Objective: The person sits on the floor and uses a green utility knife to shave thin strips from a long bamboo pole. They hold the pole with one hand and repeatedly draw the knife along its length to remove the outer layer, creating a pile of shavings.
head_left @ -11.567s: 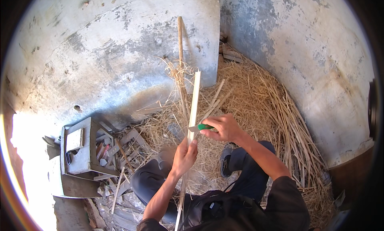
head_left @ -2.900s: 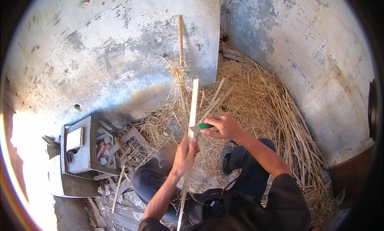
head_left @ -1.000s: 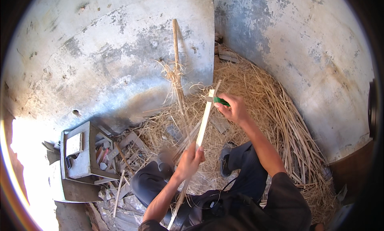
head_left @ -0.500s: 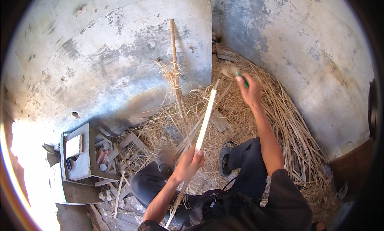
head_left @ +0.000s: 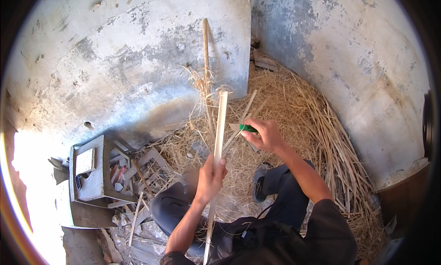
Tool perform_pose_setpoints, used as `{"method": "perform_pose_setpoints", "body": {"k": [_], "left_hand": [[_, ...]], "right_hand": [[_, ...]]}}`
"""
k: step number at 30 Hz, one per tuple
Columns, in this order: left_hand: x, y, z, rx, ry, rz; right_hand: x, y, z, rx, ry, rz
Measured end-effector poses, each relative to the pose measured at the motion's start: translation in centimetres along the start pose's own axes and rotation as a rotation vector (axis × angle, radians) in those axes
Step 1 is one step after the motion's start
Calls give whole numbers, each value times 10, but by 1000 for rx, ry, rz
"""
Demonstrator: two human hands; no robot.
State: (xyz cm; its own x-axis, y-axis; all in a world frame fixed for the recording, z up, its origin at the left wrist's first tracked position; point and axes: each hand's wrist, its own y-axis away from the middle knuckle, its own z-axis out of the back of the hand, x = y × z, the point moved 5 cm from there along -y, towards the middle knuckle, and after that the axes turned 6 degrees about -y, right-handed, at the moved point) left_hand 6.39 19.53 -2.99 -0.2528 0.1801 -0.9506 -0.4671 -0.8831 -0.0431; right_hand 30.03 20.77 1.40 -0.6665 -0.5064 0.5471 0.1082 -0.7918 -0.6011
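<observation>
Pale wood strip (head_left: 219,127) gripped near mid-length by left hand (head_left: 210,177), upright over straw (head_left: 294,109). Right of strip, right hand (head_left: 262,134) closed around green-handled knife (head_left: 247,128). Left of strip, grey crate (head_left: 92,171).

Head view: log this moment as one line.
left hand: grips pale cane strip | right hand: holds green-handled knife beside strip | ground: straw pile | left: wooden crate

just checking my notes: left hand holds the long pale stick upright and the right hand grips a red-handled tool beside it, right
Not quite: the tool's handle is green, not red, as the head view shows. The left hand does hold the long pale stick upright, and the right hand grips the tool beside it.
</observation>
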Motion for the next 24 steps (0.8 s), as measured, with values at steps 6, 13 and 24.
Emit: {"method": "perform_pose_setpoints", "body": {"k": [6, 13, 24], "left_hand": [[4, -1, 1, -8, -9, -25], [-2, -1, 0, -24, -34, -34], [-2, 0, -1, 51, -2, 15]], "right_hand": [[13, 5, -16, 125, -38, 49], [19, 12, -37, 158, -5, 147], [18, 12, -33, 112, 3, 141]]}}
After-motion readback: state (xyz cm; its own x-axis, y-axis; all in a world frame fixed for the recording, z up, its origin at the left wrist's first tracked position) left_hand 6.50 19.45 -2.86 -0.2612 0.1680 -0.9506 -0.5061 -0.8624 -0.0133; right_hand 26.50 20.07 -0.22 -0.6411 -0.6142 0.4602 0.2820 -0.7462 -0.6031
